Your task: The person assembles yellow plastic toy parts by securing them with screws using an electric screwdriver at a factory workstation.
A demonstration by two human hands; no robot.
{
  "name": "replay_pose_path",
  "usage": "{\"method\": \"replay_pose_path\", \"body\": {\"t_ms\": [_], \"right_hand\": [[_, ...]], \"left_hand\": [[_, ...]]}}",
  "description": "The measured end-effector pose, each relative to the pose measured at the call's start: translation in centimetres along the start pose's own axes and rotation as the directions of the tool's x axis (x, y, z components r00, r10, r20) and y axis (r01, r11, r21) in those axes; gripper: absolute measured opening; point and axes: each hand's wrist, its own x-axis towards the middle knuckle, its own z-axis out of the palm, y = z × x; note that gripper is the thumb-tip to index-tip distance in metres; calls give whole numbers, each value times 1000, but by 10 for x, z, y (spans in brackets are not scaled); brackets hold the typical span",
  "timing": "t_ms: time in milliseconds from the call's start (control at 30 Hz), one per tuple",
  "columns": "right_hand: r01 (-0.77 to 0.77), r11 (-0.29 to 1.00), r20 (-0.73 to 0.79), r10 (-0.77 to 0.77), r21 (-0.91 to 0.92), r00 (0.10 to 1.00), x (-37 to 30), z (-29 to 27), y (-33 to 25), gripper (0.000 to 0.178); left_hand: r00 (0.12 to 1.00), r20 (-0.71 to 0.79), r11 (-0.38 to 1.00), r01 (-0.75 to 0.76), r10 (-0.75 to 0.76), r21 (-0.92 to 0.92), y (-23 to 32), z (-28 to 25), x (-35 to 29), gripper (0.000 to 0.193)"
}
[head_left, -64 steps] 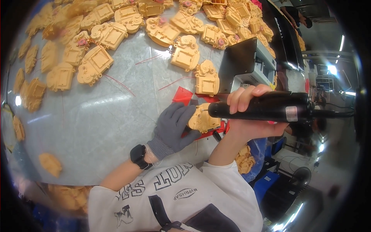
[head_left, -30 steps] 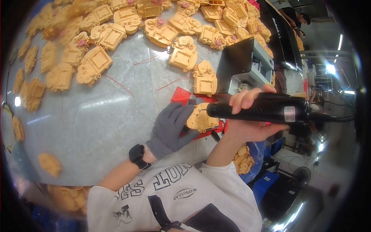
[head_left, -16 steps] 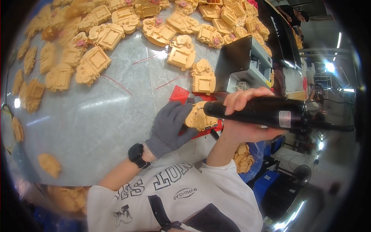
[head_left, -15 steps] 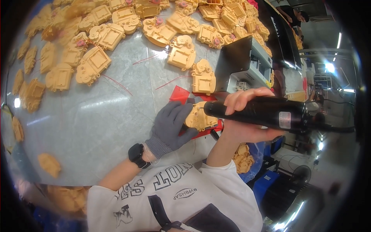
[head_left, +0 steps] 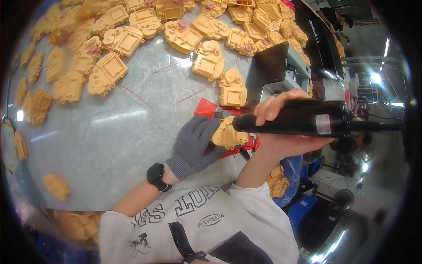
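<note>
My left hand, in a grey knitted glove, grips the near-left side of a yellow plastic housing, with fingers along the far edge and the thumb along the near one. Under the housing lies a red fixture. My bare right hand is wrapped round a black electric screwdriver, held almost level with its cord running off to the right. Its nose reaches over the housing, and a thin bit shows at the tip. Whether the bit touches a screw is too small to tell.
Many similar yellow housings cover the far and left parts of the grey table. A grey-and-black boxy device stands just beyond my right hand. Thin red wires lie on the tabletop. Another person is at the far right.
The screwdriver's rear end has swung slightly away from me, and my right hand has shifted with it. My left hand and the housing stay nearly in place.
</note>
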Motion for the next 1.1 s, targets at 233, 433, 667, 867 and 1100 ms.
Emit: {"method": "replay_pose_path", "body": {"t_ms": [233,433,667,867,1100], "right_hand": [[-11,1000,-36,10,-8,999,1,5,0,87],[-11,1000,-64,12,8,998,-1,6,2,86],[-23,1000,-48,22,-16,999,-1,7,3,84],[48,998,-232,-53,-27,971,-3,9,5,86],[60,998,-65,-62,-37,996,-2,7,7,101]], "left_hand": [[1000,13,1000,5,-5,-4,1,-1,0,71],[1000,12,1000,7,-7,-6,1,0,0,70],[1000,-9,1000,-6,6,11,0,0,0,70],[1000,7,1000,3,-3,1,1,-1,1,70],[1000,-5,1000,-10,10,-15,1,-2,2,69]]}}
